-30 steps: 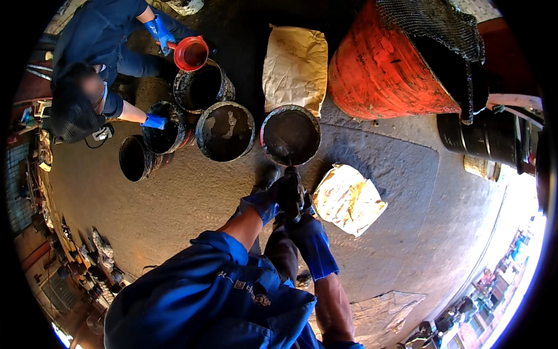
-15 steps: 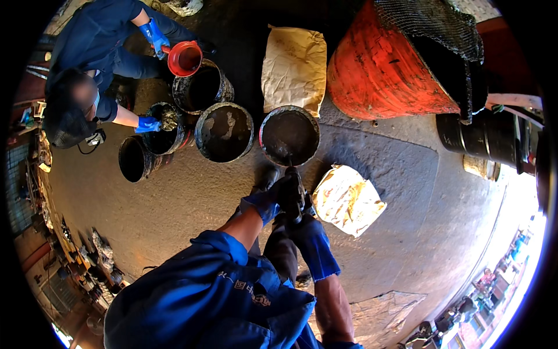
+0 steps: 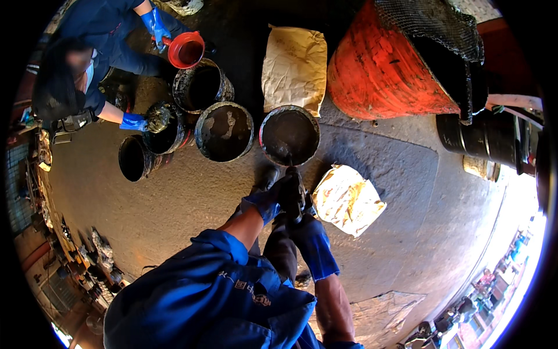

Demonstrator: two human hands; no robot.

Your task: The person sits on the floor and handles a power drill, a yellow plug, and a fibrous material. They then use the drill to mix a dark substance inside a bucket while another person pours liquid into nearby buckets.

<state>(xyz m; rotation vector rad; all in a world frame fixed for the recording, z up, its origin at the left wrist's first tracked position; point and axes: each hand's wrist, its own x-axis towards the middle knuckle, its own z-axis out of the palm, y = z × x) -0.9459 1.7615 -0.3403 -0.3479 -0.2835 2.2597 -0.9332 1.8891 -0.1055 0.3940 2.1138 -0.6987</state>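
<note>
Both my hands wear blue gloves stained dark. My left hand point(image 3: 267, 203) and my right hand point(image 3: 308, 231) are closed around a dark power drill point(image 3: 295, 195), the left one farther forward. Its shaft runs down into a round bucket point(image 3: 267, 152) of dark liquid straight ahead; the shaft's lower end is hidden in the liquid. Just left stands a second bucket point(image 3: 199, 145) of dark liquid with pale patches of foam. Right of the drill, a crumpled pale paper sack point(image 3: 349, 200) lies on the floor.
At the far left a co-worker holds a red dipper point(image 3: 186, 50) and a mottled clump point(image 3: 158, 118) over several dark buckets point(image 3: 132, 158). A brown paper sack point(image 3: 294, 64) lies beyond my bucket. A large red drum point(image 3: 383, 70) with wire mesh stands far right, near a black barrel point(image 3: 476, 136).
The co-worker has leaned left, lifting the clump out of the dark bucket a little and shifting the red dipper slightly right. My hands and the drill stay in place.
</note>
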